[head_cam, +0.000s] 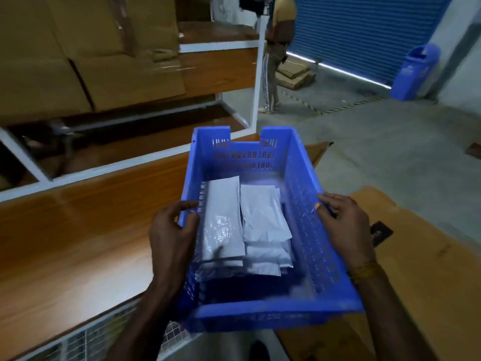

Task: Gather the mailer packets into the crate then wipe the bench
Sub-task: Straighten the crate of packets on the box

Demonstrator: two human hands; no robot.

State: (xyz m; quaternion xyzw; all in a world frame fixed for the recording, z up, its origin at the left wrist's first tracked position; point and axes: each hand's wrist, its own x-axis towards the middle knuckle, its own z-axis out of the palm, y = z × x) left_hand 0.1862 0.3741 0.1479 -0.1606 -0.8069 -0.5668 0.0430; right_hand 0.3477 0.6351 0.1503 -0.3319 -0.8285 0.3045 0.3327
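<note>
The left hand (173, 230) curls over the left long rim of the blue plastic crate (250, 312), thumb inside against the perforated wall, while the right hand (343, 227) grips the opposite long rim the same way — so the crate is held between them, low in the centre of the frame, apparently lifted clear rather than resting on anything. Inside it, white mailer packets (263, 222) lie in two overlapping stacks toward its left and middle, their long sides running with the crate's long axis, away from the person. That axis points toward the upper middle of the frame; the wooden bench (73, 230) lies to the left, its edge just beside the left hand, which makes that the nearer hand for any wiping. No packets show on the visible bench top, so gathering looks finished. Flattened cardboard (416, 256) covers the floor at lower right — a likely spot to set the crate down.
</note>
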